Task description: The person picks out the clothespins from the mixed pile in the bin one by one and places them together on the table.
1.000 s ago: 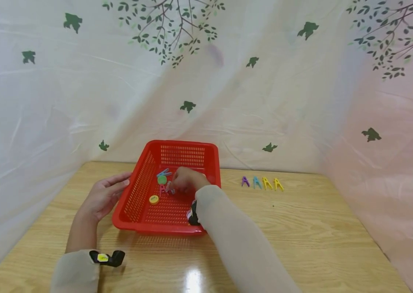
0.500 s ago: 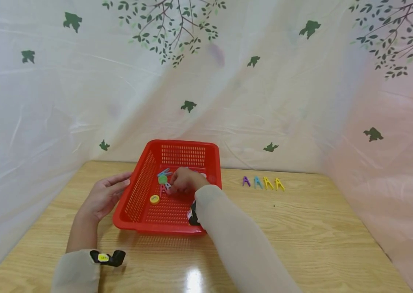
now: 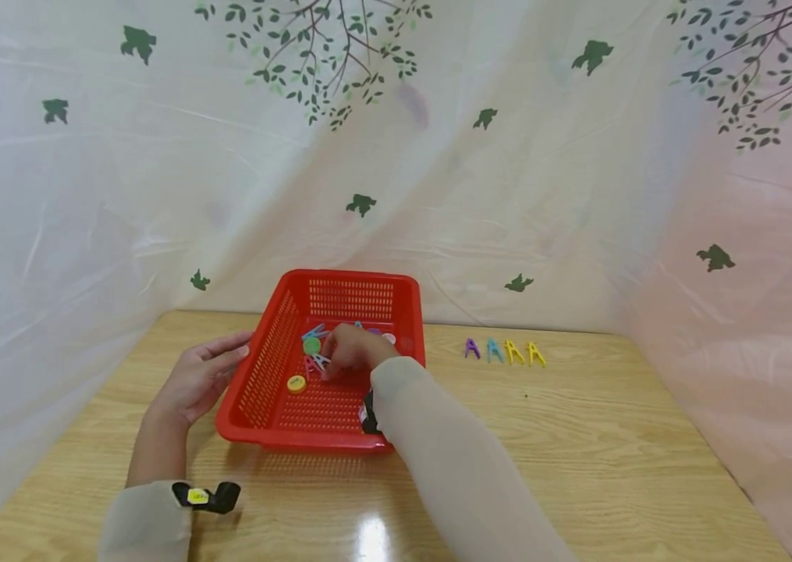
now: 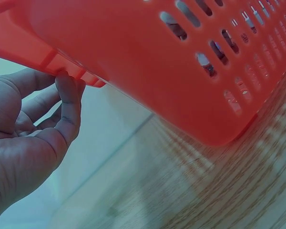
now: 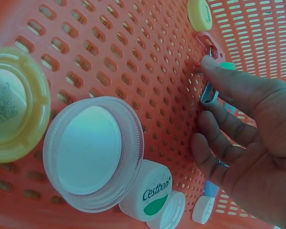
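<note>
The left arm (image 3: 160, 445) reaches forward, its forearm bare between sleeve (image 3: 146, 527) and wrist. The left hand (image 3: 199, 378) grips the basket's (image 3: 276, 434) left edge, fingers bent up at the rim. The right arm (image 3: 459, 460), sleeved to near the wrist, slants leftward across the basket's near right corner. The right hand (image 3: 353, 350) dips inside, knuckles up, turned left, thumb (image 5: 231, 80) and forefinger in a pinch, the other fingers (image 5: 219, 137) loosely curled.

The basket (image 3: 311, 440) is red, one clothespin (image 3: 471, 344) purple, the table (image 3: 613, 421) wood-grained, the backdrop (image 3: 543, 187) leaf-patterned.
</note>
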A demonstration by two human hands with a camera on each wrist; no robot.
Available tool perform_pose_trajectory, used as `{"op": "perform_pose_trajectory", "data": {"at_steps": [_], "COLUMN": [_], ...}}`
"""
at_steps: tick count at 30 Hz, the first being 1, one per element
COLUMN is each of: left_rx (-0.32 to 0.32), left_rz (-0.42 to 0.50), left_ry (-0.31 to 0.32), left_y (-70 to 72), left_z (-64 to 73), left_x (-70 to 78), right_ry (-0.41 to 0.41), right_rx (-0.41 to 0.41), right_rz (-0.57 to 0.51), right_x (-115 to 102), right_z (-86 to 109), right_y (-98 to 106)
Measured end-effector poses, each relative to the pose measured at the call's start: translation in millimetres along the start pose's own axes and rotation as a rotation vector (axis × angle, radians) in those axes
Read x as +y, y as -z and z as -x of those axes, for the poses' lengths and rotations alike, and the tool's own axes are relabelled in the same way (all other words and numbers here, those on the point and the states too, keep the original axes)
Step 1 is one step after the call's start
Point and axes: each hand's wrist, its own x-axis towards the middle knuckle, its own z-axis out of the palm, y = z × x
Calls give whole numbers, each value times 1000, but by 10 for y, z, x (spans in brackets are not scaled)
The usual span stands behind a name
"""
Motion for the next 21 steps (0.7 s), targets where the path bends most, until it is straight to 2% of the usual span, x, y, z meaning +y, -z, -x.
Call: {"op": "perform_pose_trajectory", "data": {"at_steps": [10, 17, 21], "left_rx": [-3, -6, 0], "left_rz": [15, 23, 18], "left_ry": [-2, 3, 6], "left_y": [14, 8, 13], "left_z": [-4, -9, -16], "left_x": [4, 19, 20], "right_ry": [45, -10, 7], "right_rx": [-14, 12, 14], "right_rz": [62, 56, 60], "right_x": [-4, -12, -13], "right_z": [-34, -35, -44], "right_y": [-2, 5, 12]}}
